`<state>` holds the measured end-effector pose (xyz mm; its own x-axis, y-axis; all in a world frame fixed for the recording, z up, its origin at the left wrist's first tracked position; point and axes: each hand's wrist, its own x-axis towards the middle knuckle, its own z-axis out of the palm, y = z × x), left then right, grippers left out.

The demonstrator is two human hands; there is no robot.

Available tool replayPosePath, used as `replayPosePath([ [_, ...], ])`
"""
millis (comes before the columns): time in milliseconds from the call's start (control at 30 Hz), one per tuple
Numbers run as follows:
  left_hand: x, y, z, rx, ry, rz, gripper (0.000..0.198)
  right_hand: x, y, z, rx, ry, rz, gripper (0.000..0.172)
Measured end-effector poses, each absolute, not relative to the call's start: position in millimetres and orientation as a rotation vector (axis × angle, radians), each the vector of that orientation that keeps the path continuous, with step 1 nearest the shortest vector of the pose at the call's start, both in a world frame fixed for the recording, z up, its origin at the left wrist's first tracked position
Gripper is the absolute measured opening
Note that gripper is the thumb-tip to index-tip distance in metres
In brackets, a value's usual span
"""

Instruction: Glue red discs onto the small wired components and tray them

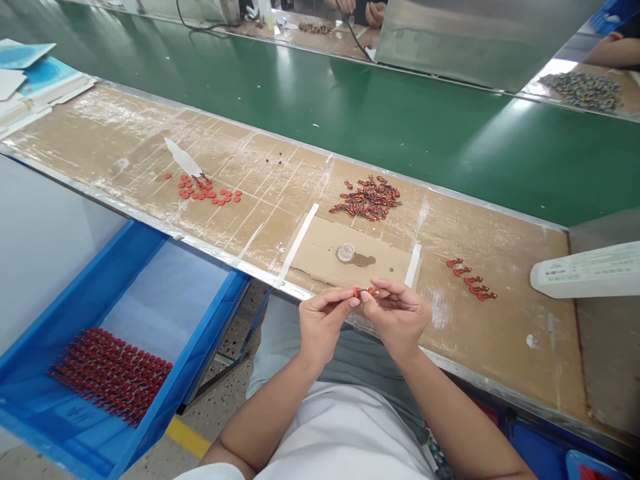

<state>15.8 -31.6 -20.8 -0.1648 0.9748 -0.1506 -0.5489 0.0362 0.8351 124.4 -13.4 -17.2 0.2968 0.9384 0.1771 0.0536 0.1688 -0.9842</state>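
My left hand (325, 320) and my right hand (400, 317) meet above the bench's front edge, both in a pinch. Between my left fingertips is a small red disc (356, 292). Against it, my right fingertips grip a small red-and-dark figure-like piece (372, 291); its details are partly hidden by the fingers. Just beyond my hands, a small clear round cup (345, 252) stands on a cardboard sheet (320, 247), beside a wet brown stain. Farther back lies a pile of red-and-dark pieces (370, 199). A row of several joined red pieces (471, 280) lies to the right.
Loose red discs (230, 196) and a white pointed strip (183, 158) lie on the bench at left. A blue bin (195, 360) below holds rows of red pieces (113, 373). A white bottle (585, 270) lies at right. Behind runs a green belt (300, 93); co-workers' hands (360, 10) show beyond.
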Motion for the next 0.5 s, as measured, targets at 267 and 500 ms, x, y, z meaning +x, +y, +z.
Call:
replayPosePath([
  [267, 18, -38, -10, 0.474, 0.857, 1.421, 0.023, 142, -21, -10, -1.105, -0.818, 0.969, 0.025],
  [500, 1, -35, -18, 0.273, 0.902, 1.369, 0.015, 225, -47, -14, -1.465, -0.885, 0.431, 0.028],
])
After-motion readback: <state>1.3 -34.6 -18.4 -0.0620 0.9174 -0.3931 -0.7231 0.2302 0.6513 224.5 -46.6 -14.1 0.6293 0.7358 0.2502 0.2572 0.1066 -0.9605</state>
